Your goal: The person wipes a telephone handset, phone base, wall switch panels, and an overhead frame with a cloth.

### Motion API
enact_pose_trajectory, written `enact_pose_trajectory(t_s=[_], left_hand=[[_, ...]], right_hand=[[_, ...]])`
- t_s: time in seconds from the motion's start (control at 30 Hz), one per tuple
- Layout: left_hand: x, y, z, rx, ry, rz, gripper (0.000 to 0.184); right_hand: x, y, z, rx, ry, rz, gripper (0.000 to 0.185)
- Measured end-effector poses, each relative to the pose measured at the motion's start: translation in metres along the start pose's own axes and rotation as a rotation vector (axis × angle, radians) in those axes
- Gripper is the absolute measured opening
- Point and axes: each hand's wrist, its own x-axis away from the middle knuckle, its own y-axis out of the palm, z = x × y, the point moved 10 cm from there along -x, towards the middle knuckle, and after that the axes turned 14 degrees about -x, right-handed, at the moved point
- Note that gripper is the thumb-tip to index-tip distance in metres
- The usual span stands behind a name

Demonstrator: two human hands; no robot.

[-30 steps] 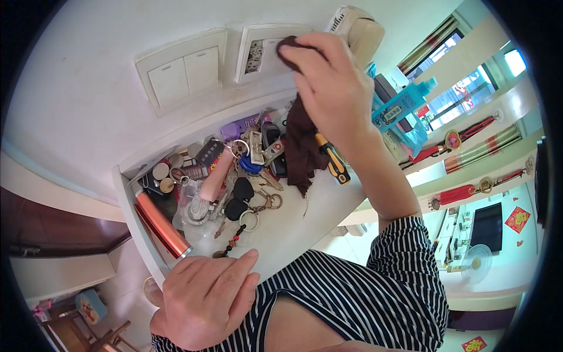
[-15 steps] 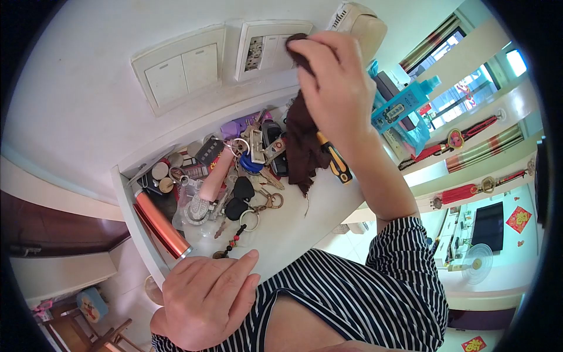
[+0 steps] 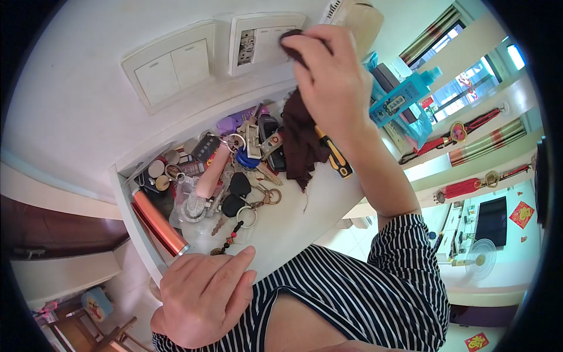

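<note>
My right hand is closed on a dark brown cloth. A bunch of it sticks out at my fingertips, near the right wall switch, while more brown cloth hangs below the hand into the white tray-like drawer. I cannot tell whether the cloth touches the switch. My left hand lies at the drawer's front edge, fingers extended and holding nothing. Close to it are an orange cylinder and a beaded cord.
Keys, key rings, a blue tag and other small items crowd the drawer's left side. Yellow-black pliers-like handles lie beside the cloth. A blue bottle stands at the right, and another wall switch is at the left.
My right hand and the cloth at its fingertips sit slightly higher and further left. The whole view has shifted a little too. My left hand keeps its pose.
</note>
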Motion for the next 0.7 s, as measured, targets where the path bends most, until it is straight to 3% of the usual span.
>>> enact_pose_trajectory(t_s=[0.07, 0.2, 0.4, 0.5, 0.57, 0.7], left_hand=[[0.0, 0.001, 0.0, 0.003, 0.006, 0.005, 0.023], [0.0, 0.0, 0.0, 0.0, -0.006, 0.002, 0.023], [0.0, -0.001, -0.001, 0.043, 0.01, 0.008, 0.023], [0.0, 0.002, 0.001, 0.002, 0.014, -0.012, 0.023], [0.001, 0.001, 0.001, 0.002, 0.018, -0.011, 0.023], [0.001, 0.0, 0.001, 0.008, 0.015, 0.009, 0.025]], right_hand=[[-0.002, 0.003, -0.01, -0.09, -0.097, 0.028, 0.032], [-0.002, 0.01, -0.02, -0.163, -0.205, -0.017, 0.022], [0.002, 0.005, 0.015, 0.099, 0.144, -0.095, 0.022], [0.0, 0.002, 0.008, 0.009, 0.037, -0.001, 0.022], [-0.001, 0.01, -0.013, -0.155, -0.152, -0.027, 0.026], [-0.002, 0.015, -0.019, -0.15, -0.141, -0.059, 0.026]])
